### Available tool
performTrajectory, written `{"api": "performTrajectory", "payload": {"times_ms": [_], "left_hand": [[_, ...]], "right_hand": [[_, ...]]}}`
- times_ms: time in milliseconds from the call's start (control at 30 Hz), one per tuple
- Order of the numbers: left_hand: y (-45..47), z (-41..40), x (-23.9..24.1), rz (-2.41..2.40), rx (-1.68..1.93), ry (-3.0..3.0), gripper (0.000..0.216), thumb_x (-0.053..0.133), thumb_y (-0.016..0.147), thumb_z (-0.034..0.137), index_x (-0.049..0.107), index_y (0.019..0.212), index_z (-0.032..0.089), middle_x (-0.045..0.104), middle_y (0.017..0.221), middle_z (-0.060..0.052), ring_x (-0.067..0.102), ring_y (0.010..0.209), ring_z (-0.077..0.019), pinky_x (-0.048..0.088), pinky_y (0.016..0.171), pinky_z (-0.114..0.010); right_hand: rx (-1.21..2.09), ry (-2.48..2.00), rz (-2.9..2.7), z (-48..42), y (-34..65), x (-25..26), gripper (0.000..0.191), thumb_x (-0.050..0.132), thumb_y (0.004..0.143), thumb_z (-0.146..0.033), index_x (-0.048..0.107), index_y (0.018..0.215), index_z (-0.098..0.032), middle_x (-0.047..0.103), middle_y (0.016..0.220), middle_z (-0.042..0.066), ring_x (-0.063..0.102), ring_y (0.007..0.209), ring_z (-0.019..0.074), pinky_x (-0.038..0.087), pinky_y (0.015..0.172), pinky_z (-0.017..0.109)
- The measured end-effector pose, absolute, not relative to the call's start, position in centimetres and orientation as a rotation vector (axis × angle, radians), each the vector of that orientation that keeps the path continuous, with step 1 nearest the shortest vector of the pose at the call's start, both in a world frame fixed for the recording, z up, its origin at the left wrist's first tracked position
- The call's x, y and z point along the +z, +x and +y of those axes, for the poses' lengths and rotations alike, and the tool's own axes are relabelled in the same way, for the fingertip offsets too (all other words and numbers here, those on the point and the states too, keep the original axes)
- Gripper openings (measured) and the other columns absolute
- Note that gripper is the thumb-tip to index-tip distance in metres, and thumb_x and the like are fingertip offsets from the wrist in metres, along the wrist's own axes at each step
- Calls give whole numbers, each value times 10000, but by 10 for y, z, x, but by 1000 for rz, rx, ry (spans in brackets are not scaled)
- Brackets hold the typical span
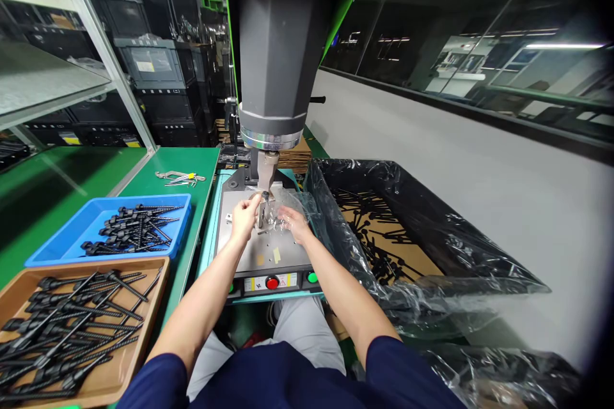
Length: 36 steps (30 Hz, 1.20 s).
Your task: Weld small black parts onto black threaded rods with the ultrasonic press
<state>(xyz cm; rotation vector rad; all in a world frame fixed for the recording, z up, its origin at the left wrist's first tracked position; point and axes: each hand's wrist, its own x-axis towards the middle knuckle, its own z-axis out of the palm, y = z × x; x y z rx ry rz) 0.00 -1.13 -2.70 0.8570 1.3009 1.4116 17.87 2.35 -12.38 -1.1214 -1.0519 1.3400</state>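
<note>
My left hand point(245, 218) is at the left of the fixture under the press machine's metal head point(267, 169). Its thumb and fingers are pinched at a small black part point(265, 195), whose lower end I cannot make out. My right hand point(293, 222) lies at the fixture's right, fingers stretched out and beside or behind clear plastic film point(307, 203); I see nothing gripped in it. Both hands are over the grey metal base plate point(249, 254), close to the upright metal fixture point(261, 214).
Left, a blue tray point(62, 246) and a brown tray point(156, 294) hold black ribbed rods with thick heads. Pliers point(177, 175) lie behind them. Right, a box lined with black plastic point(460, 249) holds more black rods. A red button point(272, 282) sits at the machine's front.
</note>
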Motion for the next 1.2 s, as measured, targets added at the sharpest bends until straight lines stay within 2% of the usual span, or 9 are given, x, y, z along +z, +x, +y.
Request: {"api": "performTrajectory", "payload": {"times_ms": [67, 200, 333, 467, 667, 867, 1067, 1133, 1200], "left_hand": [[0, -1, -23, 1280, 1391, 809, 454, 761, 652, 548, 503, 688, 176, 509, 575, 30, 493, 491, -88, 349, 463, -203], [-2, 9, -27, 1248, 1417, 751, 413, 802, 601, 432, 472, 645, 186, 496, 519, 42, 513, 480, -97, 335, 441, -192], [-6, 8, -36, 1251, 1432, 731, 387, 789, 602, 396, 463, 639, 191, 504, 517, 45, 526, 481, -97, 348, 440, -187], [-8, 7, -42, 1259, 1419, 711, 366, 785, 602, 373, 473, 643, 187, 525, 533, 38, 534, 477, -96, 352, 435, -184], [-9, 7, -43, 1265, 1387, 685, 369, 786, 620, 395, 489, 664, 180, 534, 561, 33, 536, 480, -86, 349, 429, -177], [-8, 5, -37, 1261, 1360, 679, 417, 800, 609, 464, 517, 702, 171, 550, 598, 28, 541, 490, -82, 371, 439, -179], [-14, -3, -27, 1298, 1351, 689, 422, 753, 667, 506, 581, 792, 142, 588, 683, -12, 553, 522, -88, 389, 456, -189], [-26, -17, -31, 1343, 1426, 736, 437, 716, 701, 530, 611, 855, 135, 618, 763, -40, 587, 590, -106, 430, 497, -205], [-44, -41, -43, 1421, 1547, 825, 440, 684, 733, 528, 635, 936, 141, 645, 858, -65, 626, 703, -138, 484, 573, -234]], "right_hand": [[1316, -1146, -1083, 24, 179, -127, 371, 711, 722, -373, 690, 1056, -213, 696, 1141, 85, 656, 891, 178, 508, 621, 235], [1227, -1229, -1193, 22, 180, -135, 254, 659, 754, -338, 721, 954, -195, 724, 1016, 71, 651, 833, 190, 513, 647, 275], [1057, -1315, -1335, 10, 185, -144, 123, 639, 760, -242, 740, 821, -209, 729, 912, 46, 635, 927, 226, 496, 885, 380], [906, -1358, -1469, -8, 194, -147, 161, 626, 729, -129, 745, 774, -228, 721, 908, 44, 618, 991, 241, 416, 1025, 415], [770, -1422, -1571, -37, 207, -145, 202, 590, 756, -131, 753, 815, -233, 708, 932, 63, 622, 962, 244, 441, 983, 401], [669, -1521, -1533, -58, 228, -147, 223, 548, 798, -227, 738, 913, -226, 699, 941, 67, 631, 847, 223, 488, 878, 384], [546, -1587, -1510, -78, 251, -149, 296, 501, 831, -308, 708, 1013, -201, 686, 1008, 99, 633, 825, 225, 497, 868, 400], [441, -1640, -1515, -89, 259, -154, 320, 487, 839, -322, 701, 1040, -197, 678, 1032, 114, 630, 852, 238, 496, 877, 416], [311, -1684, -1520, -103, 268, -163, 346, 493, 845, -353, 688, 1081, -191, 662, 1092, 133, 615, 974, 273, 468, 941, 458]]}}
